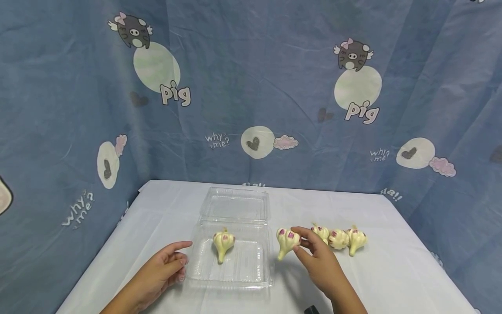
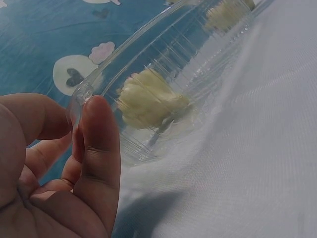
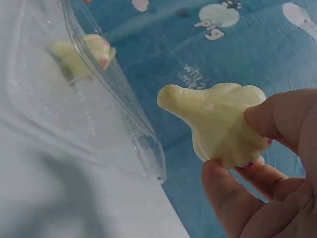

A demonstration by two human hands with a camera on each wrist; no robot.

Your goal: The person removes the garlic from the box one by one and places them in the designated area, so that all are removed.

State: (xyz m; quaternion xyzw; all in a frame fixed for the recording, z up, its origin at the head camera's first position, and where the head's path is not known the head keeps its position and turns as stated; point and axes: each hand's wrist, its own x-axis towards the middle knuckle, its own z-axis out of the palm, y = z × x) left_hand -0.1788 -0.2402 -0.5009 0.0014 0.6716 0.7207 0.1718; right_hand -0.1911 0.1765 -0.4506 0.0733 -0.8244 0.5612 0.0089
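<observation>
Between the thumb and fingers of my right hand (image 1: 319, 261) is a garlic bulb (image 1: 287, 240), pale with purple patches. It hangs above the table beside the right side of a clear plastic box (image 1: 200, 266), stem pointing down and left. The box lies with its hinged lid (image 1: 239, 205) folded back. Another garlic bulb (image 1: 223, 244) lies inside the box, towards the left. My left hand (image 1: 157, 272) is at the box's left side; in the left wrist view its thumb and finger pinch the clear rim (image 2: 83, 91).
Right of my right hand, several garlic bulbs sit in a row, one (image 1: 357, 240) at the far end. A white cloth covers the table (image 1: 376, 288). Blue printed curtain (image 1: 219, 96) hangs behind and at both sides. A small black object (image 1: 311, 309) shows at the bottom edge.
</observation>
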